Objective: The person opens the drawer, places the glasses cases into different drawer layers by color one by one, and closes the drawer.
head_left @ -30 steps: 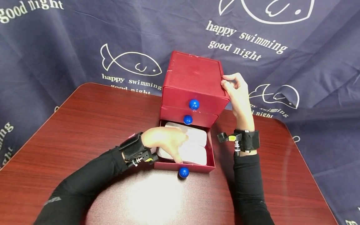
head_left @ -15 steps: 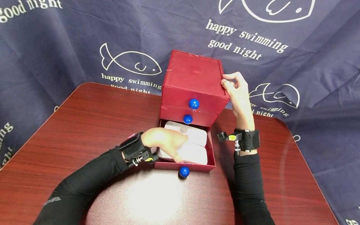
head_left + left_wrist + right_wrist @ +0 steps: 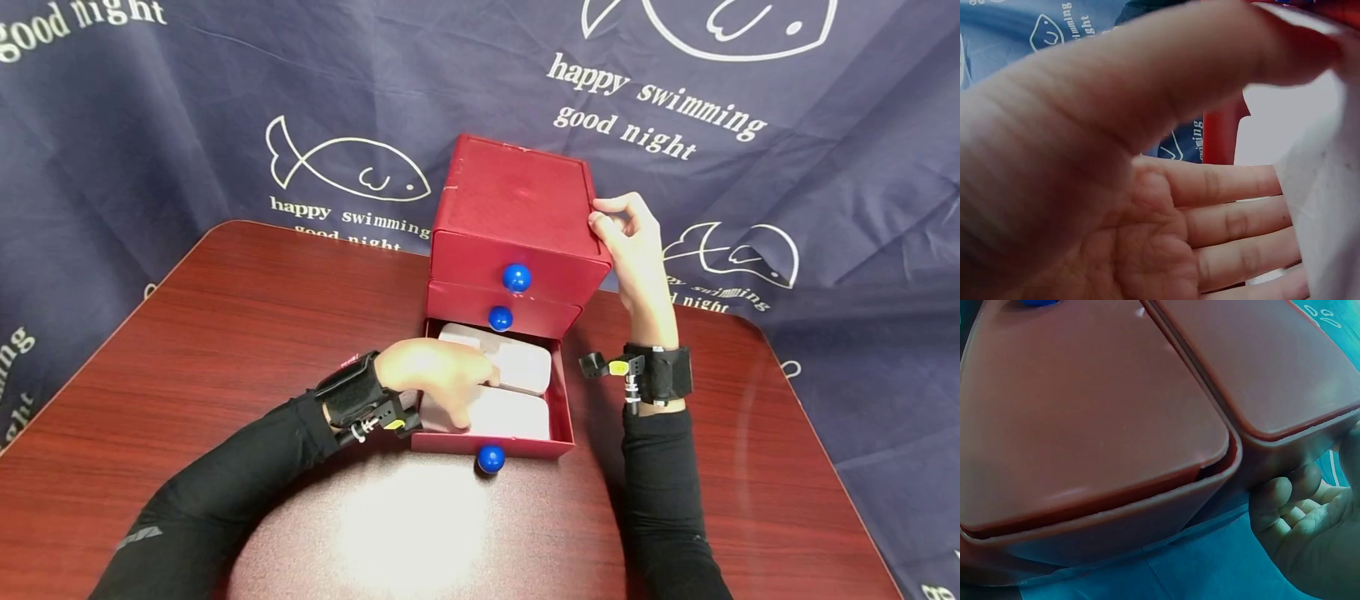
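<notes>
A red drawer cabinet (image 3: pixel 525 200) stands on the table, its bottom drawer (image 3: pixel 562 417) pulled out. Two white rounded cases lie inside, a rear one (image 3: pixel 525 367) and a front one (image 3: pixel 513 414). My left hand (image 3: pixel 435 371) reaches into the drawer from the left and grips the front white case, thumb on the near side and fingers toward the rear case. In the left wrist view, thumb and fingers flank a white surface (image 3: pixel 1329 181). My right hand (image 3: pixel 633 242) holds the cabinet's upper right edge; curled fingertips (image 3: pixel 1272 490) meet its side wall in the right wrist view.
Blue round knobs mark the upper drawer (image 3: pixel 517 277), the middle drawer (image 3: pixel 500 317) and the open bottom one. The reddish wooden table (image 3: pixel 300 300) has rounded far corners. A dark blue curtain (image 3: pixel 360 75) with fish prints hangs behind.
My left thumb has drawn back to the left and the fingers bend more. A gap between the two white cases now shows more clearly. My right hand stays in place.
</notes>
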`<state>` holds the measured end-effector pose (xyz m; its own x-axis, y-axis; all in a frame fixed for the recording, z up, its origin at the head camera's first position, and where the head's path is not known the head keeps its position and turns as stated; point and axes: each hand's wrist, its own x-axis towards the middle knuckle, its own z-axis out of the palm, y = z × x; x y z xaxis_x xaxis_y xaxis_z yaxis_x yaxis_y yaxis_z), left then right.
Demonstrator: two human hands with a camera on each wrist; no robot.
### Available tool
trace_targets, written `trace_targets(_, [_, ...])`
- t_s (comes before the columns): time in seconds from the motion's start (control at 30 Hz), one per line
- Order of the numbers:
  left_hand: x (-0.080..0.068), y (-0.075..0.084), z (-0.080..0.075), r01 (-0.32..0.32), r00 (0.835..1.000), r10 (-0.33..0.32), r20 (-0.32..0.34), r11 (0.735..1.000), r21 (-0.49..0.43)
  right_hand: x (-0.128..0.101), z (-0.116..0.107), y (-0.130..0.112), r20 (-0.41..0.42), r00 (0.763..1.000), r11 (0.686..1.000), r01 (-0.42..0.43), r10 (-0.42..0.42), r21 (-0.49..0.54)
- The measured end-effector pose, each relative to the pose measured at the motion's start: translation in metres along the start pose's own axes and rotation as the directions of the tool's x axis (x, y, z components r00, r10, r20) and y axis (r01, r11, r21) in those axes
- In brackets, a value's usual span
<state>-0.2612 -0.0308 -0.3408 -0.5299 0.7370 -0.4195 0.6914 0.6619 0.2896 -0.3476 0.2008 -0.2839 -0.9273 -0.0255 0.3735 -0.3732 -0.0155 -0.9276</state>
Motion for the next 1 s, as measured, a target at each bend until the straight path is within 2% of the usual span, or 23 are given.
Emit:
trace_targets(0.2, [0.002, -0.001, 0.000, -0.028, 0.999, 0.028, -0.042, 1.000, -0.010, -0.001, -0.001, -0.001, -0.001, 1.000, 1.000, -0.005, 0.005, 0.002])
trace_targets(0.3, [-0.003, -0.001, -0.001, -0.047, 0.994, 0.046, -0.103, 0.999, -0.014, -0.002, -0.002, -0.001, -0.005, 1.000, 1.000, -0.005, 0.005, 0.002])
trace_targets(0.4, [-0.014, 0.004, -0.004, -0.060, 0.977, 0.061, -0.204, 0.998, 0.011, -0.002, -0.002, 0.000, -0.008, 1.000, 1.000, -0.004, 0.004, -0.001])
trace_targets(0.47, [-0.023, 0.011, -0.006, -0.068, 0.954, 0.087, -0.286, 0.995, 0.075, -0.002, -0.002, 0.000, -0.008, 1.000, 1.000, -0.003, 0.003, -0.002])
trace_targets(0.53, [-0.030, 0.020, -0.004, -0.092, 0.910, 0.148, -0.388, 0.983, 0.159, -0.001, -0.001, 0.000, -0.007, 1.000, 1.000, -0.002, 0.002, -0.004])
trace_targets(0.6, [-0.037, 0.031, 0.002, -0.118, 0.854, 0.234, -0.465, 0.957, 0.265, -0.001, -0.001, 0.000, -0.004, 1.000, 1.000, -0.002, 0.002, -0.005])
trace_targets(0.67, [-0.039, 0.042, 0.014, -0.140, 0.777, 0.348, -0.525, 0.908, 0.394, 0.000, 0.000, 0.000, -0.004, 1.000, 1.000, -0.002, 0.002, -0.005])
trace_targets(0.7, [-0.040, 0.047, 0.021, -0.149, 0.724, 0.408, -0.556, 0.880, 0.451, 0.000, 0.000, 0.000, -0.004, 1.000, 1.000, -0.002, 0.002, -0.004])
trace_targets(0.73, [-0.040, 0.052, 0.028, -0.147, 0.679, 0.461, -0.571, 0.848, 0.509, 0.000, 0.000, 0.000, -0.004, 1.000, 1.000, -0.001, 0.001, -0.004])
trace_targets(0.77, [-0.040, 0.056, 0.036, -0.132, 0.641, 0.504, -0.579, 0.815, 0.564, 0.000, 0.000, 0.000, -0.004, 1.000, 1.000, 0.001, -0.001, -0.004])
trace_targets(0.83, [-0.039, 0.062, 0.050, -0.074, 0.576, 0.577, -0.579, 0.742, 0.667, 0.001, 0.000, 0.000, -0.005, 1.000, 1.000, 0.004, -0.004, -0.001])
trace_targets(0.9, [-0.039, 0.065, 0.063, 0.001, 0.548, 0.625, -0.556, 0.665, 0.747, 0.002, 0.000, 0.000, -0.005, 1.000, 1.000, 0.006, -0.006, 0.000])
trace_targets(1.0, [-0.040, 0.067, 0.076, 0.061, 0.583, 0.665, -0.467, 0.537, 0.841, 0.002, 0.000, 0.000, -0.004, 1.000, 1.000, 0.006, -0.006, -0.002])
